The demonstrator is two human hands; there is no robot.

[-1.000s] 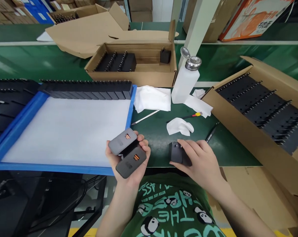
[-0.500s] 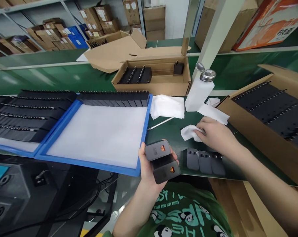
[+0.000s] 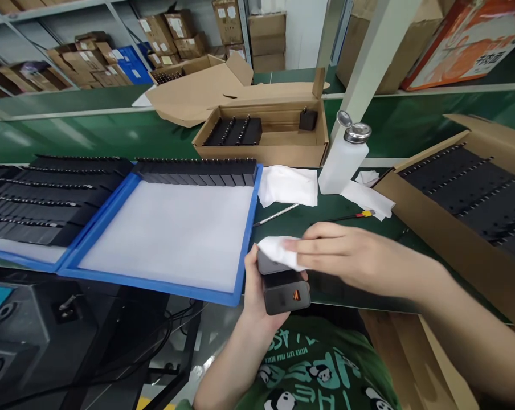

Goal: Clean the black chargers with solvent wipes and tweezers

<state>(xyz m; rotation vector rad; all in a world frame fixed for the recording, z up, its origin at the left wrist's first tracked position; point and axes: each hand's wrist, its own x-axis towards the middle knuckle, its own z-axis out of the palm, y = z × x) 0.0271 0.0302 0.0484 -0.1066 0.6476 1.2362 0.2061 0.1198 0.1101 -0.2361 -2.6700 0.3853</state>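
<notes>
My left hand (image 3: 257, 296) is closed around two dark grey power adapters (image 3: 286, 297), held side by side with an orange USB port visible on the nearer one. In my right hand (image 3: 347, 250) a folded white wipe (image 3: 278, 250) is pinched under the fingers. The wipe lies against the end face of the farther adapter and covers most of it, its port included. Below my right wrist, the adapters on the bench are mostly hidden by that hand and forearm.
A blue-rimmed tray (image 3: 251, 228) with one row of adapters stands left. Behind are a white pump bottle (image 3: 340, 165), folded wipes (image 3: 288, 185), a thin metal tool (image 3: 277, 215) and a yellow-and-red-tipped tool (image 3: 364, 214). Cardboard boxes (image 3: 261, 151) hold adapters at the back and right (image 3: 437, 239).
My right hand has brought the wipe leftward from the bench onto the farther adapter. The yellow-and-red-tipped tool has come into sight. My left hand has hardly moved.
</notes>
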